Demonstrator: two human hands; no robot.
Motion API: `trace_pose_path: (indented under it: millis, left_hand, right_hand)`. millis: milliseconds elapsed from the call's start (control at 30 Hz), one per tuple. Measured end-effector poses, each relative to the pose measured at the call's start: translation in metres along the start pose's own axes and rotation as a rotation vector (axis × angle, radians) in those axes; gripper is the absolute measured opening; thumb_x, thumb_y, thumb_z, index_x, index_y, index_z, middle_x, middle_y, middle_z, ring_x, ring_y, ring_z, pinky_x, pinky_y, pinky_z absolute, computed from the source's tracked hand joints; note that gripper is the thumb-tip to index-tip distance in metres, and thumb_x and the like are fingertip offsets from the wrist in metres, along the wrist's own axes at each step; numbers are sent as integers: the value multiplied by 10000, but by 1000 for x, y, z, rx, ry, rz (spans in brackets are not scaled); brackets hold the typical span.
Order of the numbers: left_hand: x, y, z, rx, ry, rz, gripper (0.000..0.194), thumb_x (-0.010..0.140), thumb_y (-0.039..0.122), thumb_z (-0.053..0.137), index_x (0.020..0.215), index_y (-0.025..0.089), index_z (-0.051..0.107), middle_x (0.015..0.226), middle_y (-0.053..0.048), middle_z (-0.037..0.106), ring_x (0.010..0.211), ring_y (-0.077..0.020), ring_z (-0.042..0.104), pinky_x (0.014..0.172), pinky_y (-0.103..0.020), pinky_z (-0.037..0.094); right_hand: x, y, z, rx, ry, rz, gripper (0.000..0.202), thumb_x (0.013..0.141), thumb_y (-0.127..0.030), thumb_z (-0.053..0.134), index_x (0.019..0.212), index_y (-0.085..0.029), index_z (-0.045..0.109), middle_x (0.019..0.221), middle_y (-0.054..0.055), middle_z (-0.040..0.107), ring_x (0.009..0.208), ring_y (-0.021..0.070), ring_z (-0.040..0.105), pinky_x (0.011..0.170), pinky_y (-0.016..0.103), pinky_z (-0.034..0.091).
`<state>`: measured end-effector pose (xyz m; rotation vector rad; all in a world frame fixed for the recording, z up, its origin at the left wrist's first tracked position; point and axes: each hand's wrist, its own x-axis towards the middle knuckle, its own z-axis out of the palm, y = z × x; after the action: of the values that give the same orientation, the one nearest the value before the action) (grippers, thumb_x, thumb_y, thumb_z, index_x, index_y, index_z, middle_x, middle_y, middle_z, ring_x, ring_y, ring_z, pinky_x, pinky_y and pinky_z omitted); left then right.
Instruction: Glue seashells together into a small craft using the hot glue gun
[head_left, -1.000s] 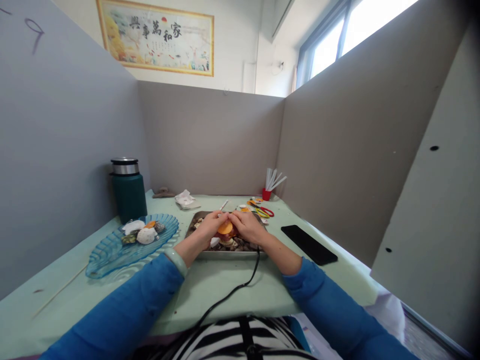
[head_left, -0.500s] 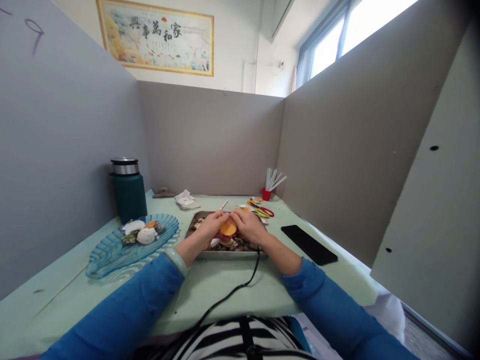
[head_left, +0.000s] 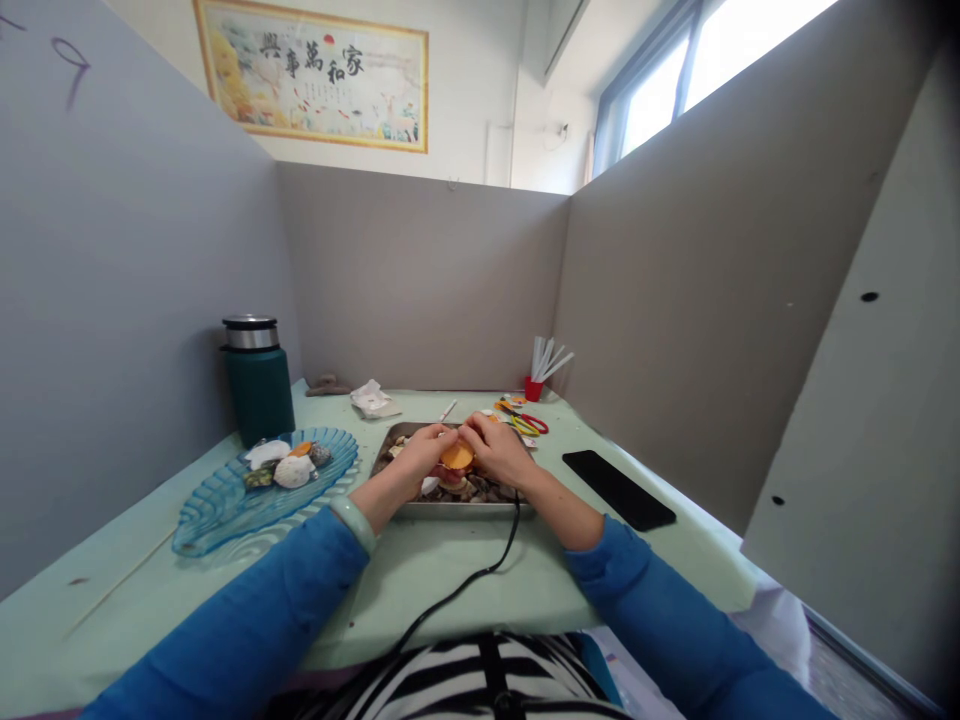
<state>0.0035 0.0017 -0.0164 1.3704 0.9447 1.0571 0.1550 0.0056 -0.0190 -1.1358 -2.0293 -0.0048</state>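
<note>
We hold an orange shell point(head_left: 459, 456) between our left grip point(head_left: 421, 458) and right grip point(head_left: 496, 452), both curled closed on it, above the metal tray point(head_left: 450, 511), left of the phone point(head_left: 619, 489).

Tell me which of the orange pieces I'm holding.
The orange shell between your left hand and right hand, over the metal tray; the orange piece on the blue dish lies apart, touched by neither hand.

the orange shell point(head_left: 459, 455) sits a bit more to the right now, and the right hand point(head_left: 496, 452) seems slightly higher.
</note>
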Motion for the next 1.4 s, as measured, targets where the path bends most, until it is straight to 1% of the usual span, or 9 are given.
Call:
trace_pose_path:
  millis: [167,367,567,800,1033,1400]
  left_hand:
    - [1,0,0,16,27,-13,146,811,273,518,789,133,482,647,-42,573,470,-147,587,447,-289,504]
    - [1,0,0,23,36,-31,161,818,286,510,793,129,484,656,-44,574,472,-147,589,471,-306,512]
    - [0,1,0,41,43,-35,182,810,303,525,769,131,481,639,-39,567,477,-153,589,441,-293,498]
    - [3,-3,-2,28,-4,-38,210,821,339,502,814,130,496,663,-47,580,441,-148,578,429,-299,494]
    - [2,-1,0,55,45,-40,187,823,311,509,765,137,470,635,-43,575,492,-163,602,452,-303,508]
    - [-1,2,0,33,53,-35,203,791,320,561,761,131,496,641,-52,587,500,-151,599,447,-280,504]
  right_hand:
    - [0,-2,-2,58,-24,-61,190,882,-266,415,895,-183,585,757,14,617,689,126,534,640,218,350]
    - [-1,-3,-2,94,-68,-115,200,877,-236,420,968,-187,592,851,27,644,737,127,558,663,216,369]
    - [-1,-3,-2,62,-75,-97,197,875,-237,428,947,-187,605,817,27,647,716,129,559,661,221,374]
    - [0,-2,0,41,-69,-68,186,864,-240,447,930,-185,613,802,32,651,710,134,560,662,226,372]
    - [-1,-3,-2,31,-52,-77,180,857,-237,454,912,-188,619,770,21,647,676,126,551,632,217,358]
    - [-2,-4,-3,32,-44,-76,183,853,-249,458,907,-189,622,738,14,635,648,123,539,613,215,351]
